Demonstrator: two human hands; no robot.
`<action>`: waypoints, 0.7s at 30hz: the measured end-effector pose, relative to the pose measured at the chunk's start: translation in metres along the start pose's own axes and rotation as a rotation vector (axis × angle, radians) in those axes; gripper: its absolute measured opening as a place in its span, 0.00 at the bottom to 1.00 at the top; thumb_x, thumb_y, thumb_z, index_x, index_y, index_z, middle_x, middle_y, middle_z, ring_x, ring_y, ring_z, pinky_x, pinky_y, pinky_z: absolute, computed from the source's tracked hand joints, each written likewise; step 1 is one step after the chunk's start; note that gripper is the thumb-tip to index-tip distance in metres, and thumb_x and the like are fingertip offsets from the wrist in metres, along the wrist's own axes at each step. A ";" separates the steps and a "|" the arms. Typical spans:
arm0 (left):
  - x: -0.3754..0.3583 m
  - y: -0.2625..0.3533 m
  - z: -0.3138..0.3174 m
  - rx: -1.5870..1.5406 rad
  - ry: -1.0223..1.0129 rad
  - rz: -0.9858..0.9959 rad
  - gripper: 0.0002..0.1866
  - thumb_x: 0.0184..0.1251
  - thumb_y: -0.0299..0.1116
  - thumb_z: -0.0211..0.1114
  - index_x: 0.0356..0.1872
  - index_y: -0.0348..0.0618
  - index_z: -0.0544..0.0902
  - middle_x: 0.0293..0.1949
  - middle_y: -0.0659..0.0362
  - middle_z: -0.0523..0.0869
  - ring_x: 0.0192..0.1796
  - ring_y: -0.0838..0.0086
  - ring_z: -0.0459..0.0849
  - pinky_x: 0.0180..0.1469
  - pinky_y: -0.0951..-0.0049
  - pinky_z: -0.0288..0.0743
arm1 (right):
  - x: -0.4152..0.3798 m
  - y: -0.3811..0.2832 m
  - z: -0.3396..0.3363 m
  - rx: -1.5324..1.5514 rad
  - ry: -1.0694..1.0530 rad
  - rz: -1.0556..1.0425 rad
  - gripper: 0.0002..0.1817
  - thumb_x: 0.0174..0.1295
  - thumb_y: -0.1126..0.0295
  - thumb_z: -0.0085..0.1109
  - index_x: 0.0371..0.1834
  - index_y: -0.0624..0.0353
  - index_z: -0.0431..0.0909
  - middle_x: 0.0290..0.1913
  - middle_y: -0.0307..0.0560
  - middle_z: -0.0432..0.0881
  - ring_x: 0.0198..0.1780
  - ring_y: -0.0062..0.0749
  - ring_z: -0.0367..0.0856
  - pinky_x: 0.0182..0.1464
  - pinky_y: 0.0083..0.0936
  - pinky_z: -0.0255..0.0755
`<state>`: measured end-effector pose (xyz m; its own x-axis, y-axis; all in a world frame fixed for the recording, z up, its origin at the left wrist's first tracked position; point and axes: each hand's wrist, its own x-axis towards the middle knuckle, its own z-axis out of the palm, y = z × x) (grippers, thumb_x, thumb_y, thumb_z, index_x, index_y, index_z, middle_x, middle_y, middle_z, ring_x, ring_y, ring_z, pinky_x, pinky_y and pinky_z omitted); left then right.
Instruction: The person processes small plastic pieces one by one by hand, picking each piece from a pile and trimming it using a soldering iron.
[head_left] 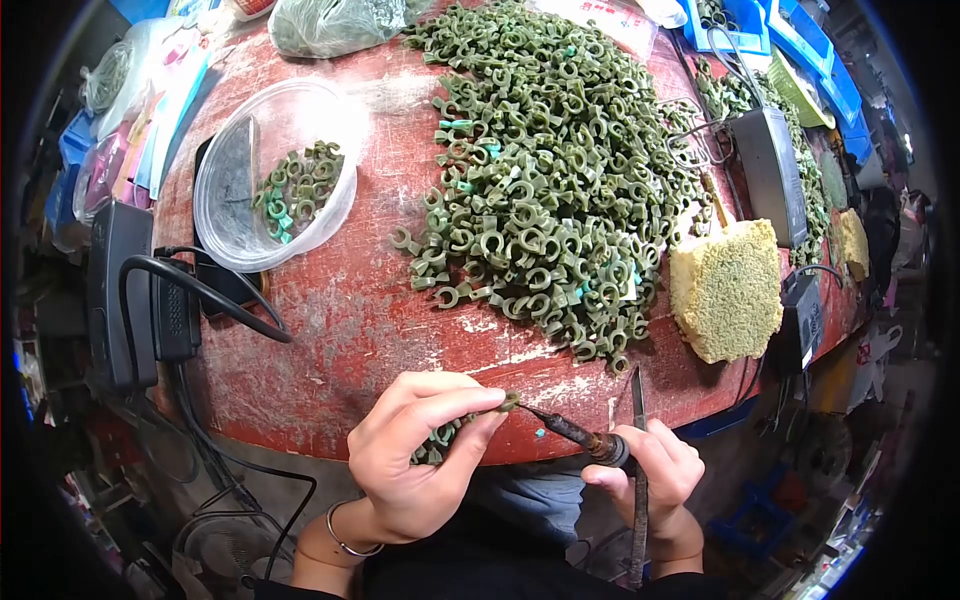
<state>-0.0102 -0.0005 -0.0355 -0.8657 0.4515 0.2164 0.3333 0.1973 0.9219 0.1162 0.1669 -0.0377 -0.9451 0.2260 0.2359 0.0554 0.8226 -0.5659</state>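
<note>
Between thumb and forefinger, my left hand pinches a small green ring, with several more green rings tucked in the palm. My right hand grips a soldering iron, dark and worn, whose thin tip points left and reaches the pinched ring; contact is too fine to tell. A narrow metal strip, like a file or blade, is also held in the right hand and stands nearly upright across the fingers. Beyond both hands lies a large heap of open green rings, a few of them turquoise.
A clear plastic tub with several rings stands at left. Black power adapters and cables line the left edge. At right are a yellow sponge, a grey power box and blue bins. The red table's front edge runs below the hands.
</note>
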 end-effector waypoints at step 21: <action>0.000 0.004 -0.003 -0.063 0.006 -0.068 0.10 0.47 0.18 0.68 0.33 0.35 0.81 0.30 0.54 0.83 0.32 0.71 0.82 0.35 0.78 0.74 | -0.004 0.004 -0.001 0.169 0.034 0.064 0.24 0.42 0.54 0.70 0.31 0.64 0.77 0.18 0.41 0.74 0.15 0.28 0.72 0.17 0.20 0.66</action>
<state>-0.0105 -0.0024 -0.0312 -0.8877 0.4337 0.1547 0.2500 0.1719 0.9529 0.1203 0.1694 -0.0400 -0.9296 0.2955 0.2202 0.0577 0.7068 -0.7050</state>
